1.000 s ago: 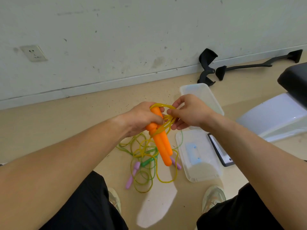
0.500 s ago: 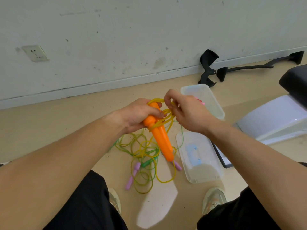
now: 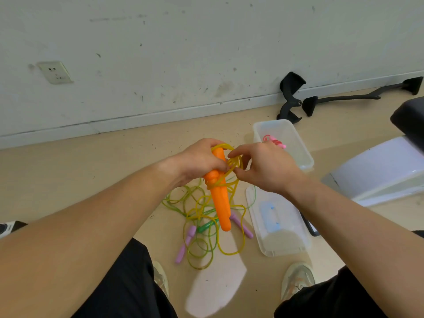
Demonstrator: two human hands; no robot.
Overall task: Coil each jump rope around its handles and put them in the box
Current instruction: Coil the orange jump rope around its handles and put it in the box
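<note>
My left hand (image 3: 199, 160) grips the two orange handles (image 3: 221, 203) of a jump rope, held together and pointing down. My right hand (image 3: 263, 166) pinches the yellow rope (image 3: 235, 164) looped around the handles' upper part. The rest of the yellow rope hangs to the floor into a tangle (image 3: 202, 226) with a green rope and purple handles (image 3: 185, 243). The clear plastic box (image 3: 300, 154) stands on the floor to the right, with a pink rope (image 3: 274, 141) inside.
The box's clear lid (image 3: 275, 223) lies on the floor by my right foot. A phone edge (image 3: 309, 228) shows beside the lid. Black chair parts (image 3: 291, 97) lie by the wall. A white and black seat (image 3: 385, 166) stands at right. My shoes (image 3: 297, 278) are near the tangle.
My right hand has gone up over the handles' top and come back down beside them with the yellow rope, laying another turn. My left hand keeps its grip on the handles.
</note>
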